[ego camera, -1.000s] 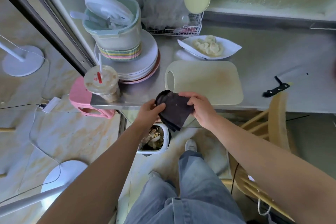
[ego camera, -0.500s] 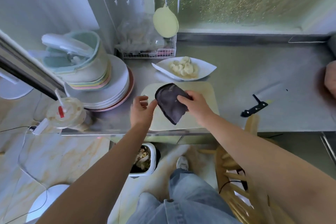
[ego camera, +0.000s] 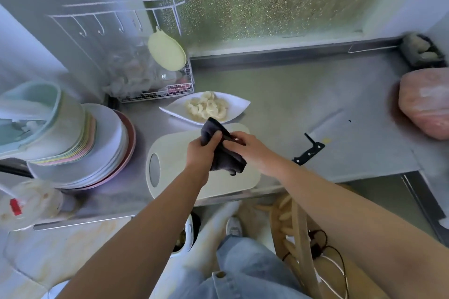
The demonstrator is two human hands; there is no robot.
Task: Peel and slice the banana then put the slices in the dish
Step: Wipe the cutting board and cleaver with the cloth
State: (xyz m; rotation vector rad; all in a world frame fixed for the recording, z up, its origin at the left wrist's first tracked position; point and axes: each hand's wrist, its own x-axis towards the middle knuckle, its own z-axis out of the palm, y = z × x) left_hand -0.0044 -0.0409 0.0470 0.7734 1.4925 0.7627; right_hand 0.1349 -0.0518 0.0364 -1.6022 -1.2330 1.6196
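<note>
Gripping one dark cloth point(ego camera: 226, 162) over the cutting board point(ego camera: 170, 153) at the counter's point(ego camera: 291, 94) front edge, I see left hand point(ego camera: 199, 153) and right hand point(ego camera: 255, 150), fingers curled, forearms converging; banana slices point(ego camera: 206, 107) lie in the dish point(ego camera: 239, 104) just behind.

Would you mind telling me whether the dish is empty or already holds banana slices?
Not empty: a pale pile of banana slices lies in the middle of the white dish.
</note>
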